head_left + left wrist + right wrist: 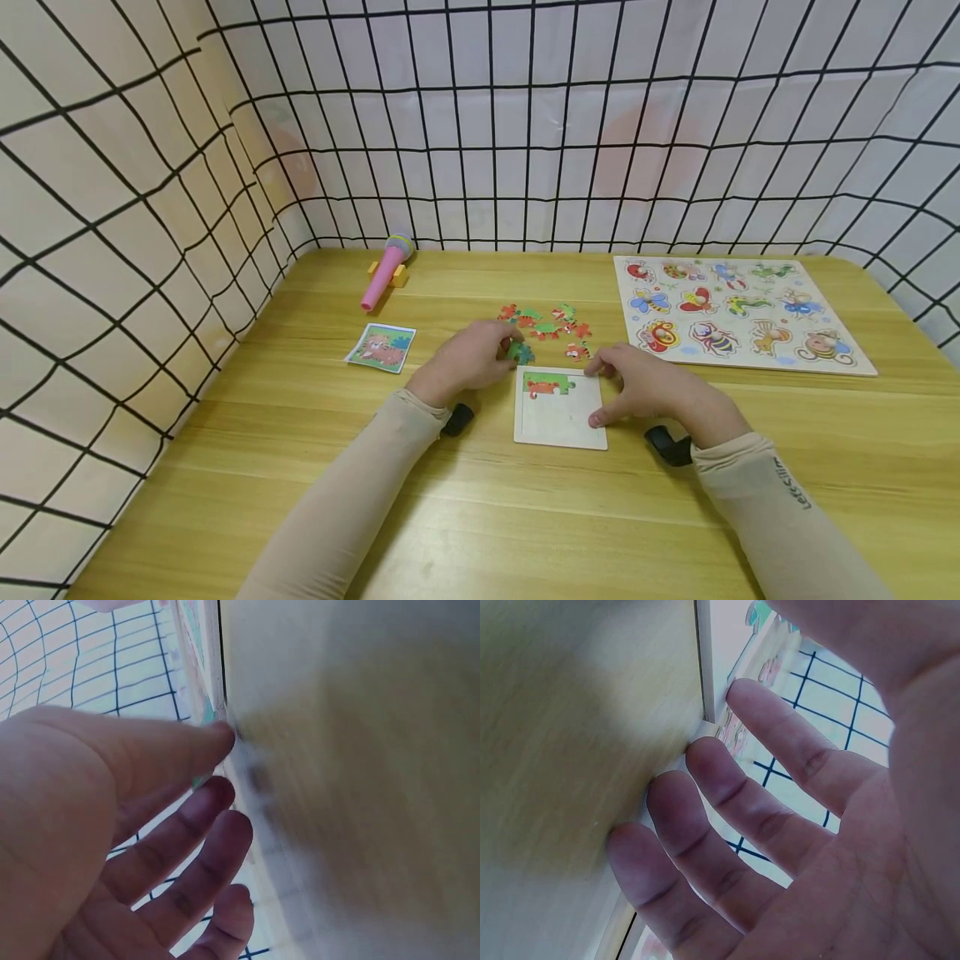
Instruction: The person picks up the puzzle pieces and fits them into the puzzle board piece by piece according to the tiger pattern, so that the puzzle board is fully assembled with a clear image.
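Currently, the left hand point(472, 354) is at blue-green puzzle pieces point(523, 353) beside the white board point(558, 422) on the desk point(510, 533); I cannot tell whether its grip pinches one. Fingers extended, the right hand point(648, 387) touches the board's right side.

Left hand point(157, 825) at left, fingertips near frame centre. Wooden tabletop point(375, 795) fills right, blurred. Black grid point(115, 652) upper left. Green sliver point(199, 781) below thumb, possibly a small piece.
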The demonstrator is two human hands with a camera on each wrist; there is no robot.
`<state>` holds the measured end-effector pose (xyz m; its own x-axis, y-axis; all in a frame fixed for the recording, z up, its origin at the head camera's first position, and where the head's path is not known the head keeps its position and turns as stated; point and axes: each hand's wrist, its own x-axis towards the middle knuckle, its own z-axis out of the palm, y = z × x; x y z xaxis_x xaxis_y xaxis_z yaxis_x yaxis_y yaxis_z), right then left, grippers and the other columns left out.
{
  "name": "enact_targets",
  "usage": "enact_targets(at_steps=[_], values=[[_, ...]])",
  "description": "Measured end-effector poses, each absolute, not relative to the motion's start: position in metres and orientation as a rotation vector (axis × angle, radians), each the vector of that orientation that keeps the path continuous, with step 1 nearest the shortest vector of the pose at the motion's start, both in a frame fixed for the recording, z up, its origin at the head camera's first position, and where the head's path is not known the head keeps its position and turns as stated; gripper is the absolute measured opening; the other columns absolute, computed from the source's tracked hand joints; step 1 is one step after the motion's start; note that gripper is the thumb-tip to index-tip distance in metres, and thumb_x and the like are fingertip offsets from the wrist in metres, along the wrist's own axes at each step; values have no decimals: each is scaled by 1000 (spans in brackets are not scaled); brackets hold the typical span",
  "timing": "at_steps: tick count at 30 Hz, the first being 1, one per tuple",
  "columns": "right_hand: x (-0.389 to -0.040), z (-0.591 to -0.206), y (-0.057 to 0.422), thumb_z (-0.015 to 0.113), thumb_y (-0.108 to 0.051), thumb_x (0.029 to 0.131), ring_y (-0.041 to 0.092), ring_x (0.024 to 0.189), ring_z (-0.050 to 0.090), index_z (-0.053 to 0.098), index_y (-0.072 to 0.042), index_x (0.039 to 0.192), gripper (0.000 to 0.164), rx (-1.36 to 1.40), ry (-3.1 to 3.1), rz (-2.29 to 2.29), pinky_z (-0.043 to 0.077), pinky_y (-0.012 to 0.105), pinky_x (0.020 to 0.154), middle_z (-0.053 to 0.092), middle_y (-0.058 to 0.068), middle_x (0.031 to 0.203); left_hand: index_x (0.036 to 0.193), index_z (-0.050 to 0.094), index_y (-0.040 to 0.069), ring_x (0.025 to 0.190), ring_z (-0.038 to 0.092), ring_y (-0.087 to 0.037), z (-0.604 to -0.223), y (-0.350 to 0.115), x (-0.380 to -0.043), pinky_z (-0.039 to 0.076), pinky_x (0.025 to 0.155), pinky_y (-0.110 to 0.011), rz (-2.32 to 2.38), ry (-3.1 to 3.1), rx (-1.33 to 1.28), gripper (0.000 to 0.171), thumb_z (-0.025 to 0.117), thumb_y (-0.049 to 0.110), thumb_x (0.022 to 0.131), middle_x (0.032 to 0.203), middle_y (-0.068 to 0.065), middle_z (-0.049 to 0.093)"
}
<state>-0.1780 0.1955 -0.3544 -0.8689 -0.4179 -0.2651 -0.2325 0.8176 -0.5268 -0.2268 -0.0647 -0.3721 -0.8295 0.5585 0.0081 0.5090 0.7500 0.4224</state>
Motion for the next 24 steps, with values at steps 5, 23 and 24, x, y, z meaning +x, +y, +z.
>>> enact_targets(at_steps=[5,23,24], values=[[-178,-354,196,92,-38,72,33,113,50,62,-6,121,66,-489,2630,-697,39,54,102,55,15,123,133,66,9,114,60,-18,-371,-64,-227,47,100,-35,610,2869,791,36,63,4,97,126,-6,67],[-179,-355,196,92,-39,72,33,112,51,62,-6,120,66,-505,2632,-699,39,55,102,55,15,121,133,66,14,95,61,-16,-368,-63,-224,52,79,-32,666,2907,696,33,61,12,101,115,-4,67],[-179,-356,196,92,-39,72,33,112,51,62,-6,120,66,-509,2632,-698,39,54,102,55,15,120,133,66,15,98,62,-16,-368,-63,-224,52,82,-33,665,2914,704,32,62,12,101,116,-4,67]])
